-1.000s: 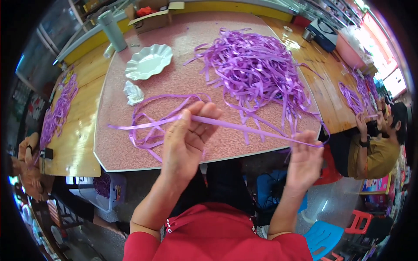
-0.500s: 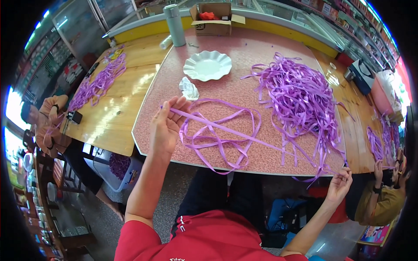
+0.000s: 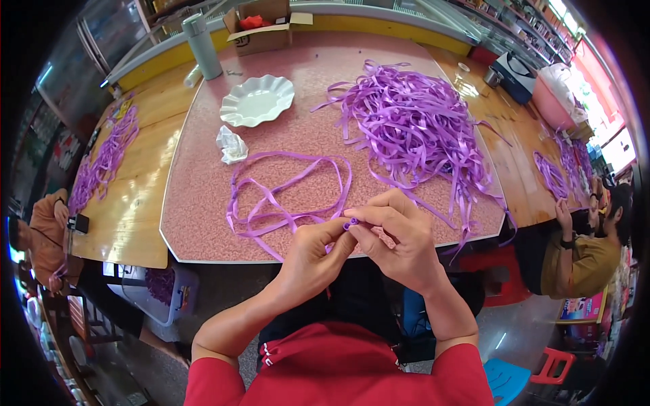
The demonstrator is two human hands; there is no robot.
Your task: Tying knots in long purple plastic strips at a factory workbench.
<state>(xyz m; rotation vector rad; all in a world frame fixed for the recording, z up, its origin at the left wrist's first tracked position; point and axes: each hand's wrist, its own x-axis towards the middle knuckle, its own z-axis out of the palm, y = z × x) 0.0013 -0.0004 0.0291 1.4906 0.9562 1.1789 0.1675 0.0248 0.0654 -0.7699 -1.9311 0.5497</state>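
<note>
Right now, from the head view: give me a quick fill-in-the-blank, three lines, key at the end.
1. The left hand and right hand pinch ribbon whose colour is ____.
2. The scalloped plate lies to the ____ of the big tangled pile.
3. Of the cardboard box and the bottle, the one farther left is the ____.

Missing words: purple; left; bottle.

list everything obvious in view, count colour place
tabletop: one, pink, centre
ribbon heap: one, purple, tabletop's right
ribbon tangle: one, purple, near edge
scalloped dish: one, white, left side
crumpled wad: one, white, beside dish
bottle: one, grey-green, far left
cardboard box: one, brown, far edge
wooden tables: two, yellowish, either side
co-workers: two, brownish tops, either edge
left hand: one, bare, pinching purple ribbon
right hand: one, bare, pinching same ribbon
</note>
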